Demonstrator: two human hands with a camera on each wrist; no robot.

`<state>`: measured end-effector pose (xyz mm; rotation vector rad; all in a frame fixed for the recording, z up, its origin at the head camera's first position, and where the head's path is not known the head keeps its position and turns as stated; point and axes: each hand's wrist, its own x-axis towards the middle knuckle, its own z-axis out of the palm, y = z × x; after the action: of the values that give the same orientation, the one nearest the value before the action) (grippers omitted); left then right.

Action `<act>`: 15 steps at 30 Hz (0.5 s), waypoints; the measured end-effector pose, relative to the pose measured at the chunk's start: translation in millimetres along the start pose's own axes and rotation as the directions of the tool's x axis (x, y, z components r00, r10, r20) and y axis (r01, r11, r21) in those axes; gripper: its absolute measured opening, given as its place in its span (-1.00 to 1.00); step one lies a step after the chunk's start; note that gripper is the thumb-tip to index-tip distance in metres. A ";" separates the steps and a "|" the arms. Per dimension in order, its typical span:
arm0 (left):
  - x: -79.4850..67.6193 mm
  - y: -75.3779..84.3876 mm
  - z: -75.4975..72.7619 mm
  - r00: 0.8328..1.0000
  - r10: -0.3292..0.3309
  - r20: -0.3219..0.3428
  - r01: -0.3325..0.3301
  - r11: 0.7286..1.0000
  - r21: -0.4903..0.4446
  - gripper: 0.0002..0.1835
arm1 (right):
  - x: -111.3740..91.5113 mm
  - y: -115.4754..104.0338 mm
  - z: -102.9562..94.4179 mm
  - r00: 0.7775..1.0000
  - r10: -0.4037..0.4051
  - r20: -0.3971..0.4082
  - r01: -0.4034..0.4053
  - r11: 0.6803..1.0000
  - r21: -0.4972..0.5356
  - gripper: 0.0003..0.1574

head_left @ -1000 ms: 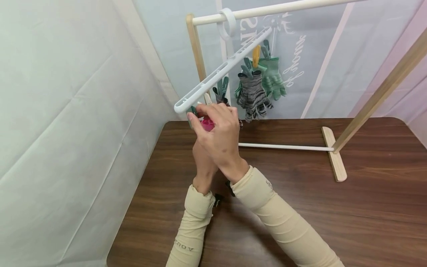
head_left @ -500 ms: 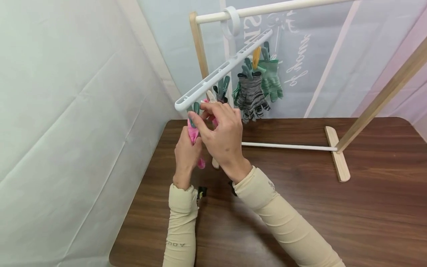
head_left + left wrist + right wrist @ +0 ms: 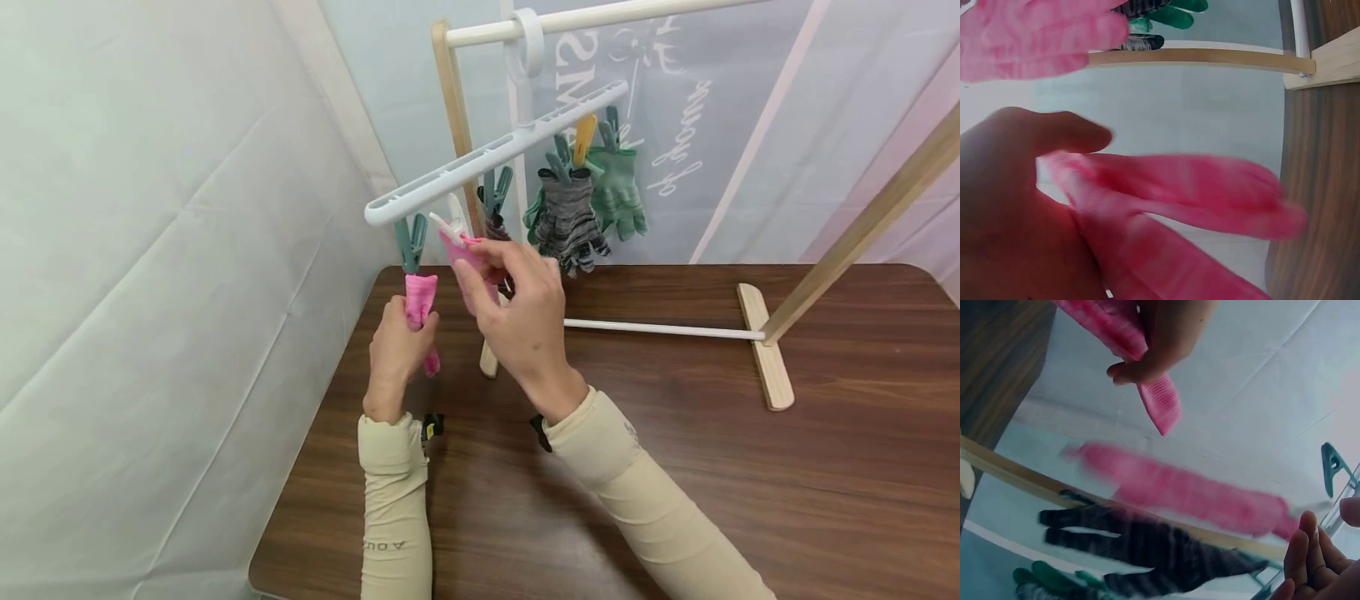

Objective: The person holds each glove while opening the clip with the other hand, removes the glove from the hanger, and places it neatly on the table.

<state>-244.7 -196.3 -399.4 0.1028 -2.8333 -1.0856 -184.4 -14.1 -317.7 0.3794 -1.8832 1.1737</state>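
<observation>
A pink glove [image 3: 421,292] is gripped in my left hand [image 3: 397,346]; its loose cuff sits just below a green clip [image 3: 411,242] at the near end of the white hanger [image 3: 457,173]. In the right wrist view this cuff is apart from the clip. A second pink glove [image 3: 1185,494] hangs from a white clip [image 3: 455,229]. My right hand [image 3: 528,300] is beside that glove's cuff, thumb and fingers apart in the right wrist view; whether the fingertips touch the cuff is unclear.
Farther along the hanger, grey striped gloves [image 3: 566,208] and green gloves [image 3: 618,187] hang from green and yellow clips. The hanger's hook rests on a rack rail [image 3: 637,12] with wooden legs [image 3: 862,225]. A brown table [image 3: 675,433] lies beneath, and a pale wall sheet [image 3: 150,250] stands at left.
My left hand has moved left and down with the pink glove, whose cuff came out of the near green clip. My right hand has left that clip and shifted right towards the second pink glove.
</observation>
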 end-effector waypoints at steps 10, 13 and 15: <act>1.6 -11.6 -5.9 0.996 -0.068 0.054 0.068 0.998 0.006 -0.39 | -21.1 24.2 -21.7 0.999 0.047 0.024 -0.046 0.997 -0.060 -0.79; 2.7 -16.7 -8.7 0.995 -0.079 0.066 0.077 0.997 0.028 -0.37 | -27.0 36.6 -31.7 0.997 0.072 0.016 -0.071 0.994 -0.087 -0.80; 3.8 -19.8 -9.9 0.994 -0.085 0.073 0.082 0.996 0.042 -0.34 | -30.5 46.4 -40.4 0.996 0.092 0.010 -0.091 0.990 -0.110 -0.81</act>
<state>-246.8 -217.9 -405.1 0.1889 -2.9424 -1.0719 -175.6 38.3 -361.3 0.2441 -1.9863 1.1241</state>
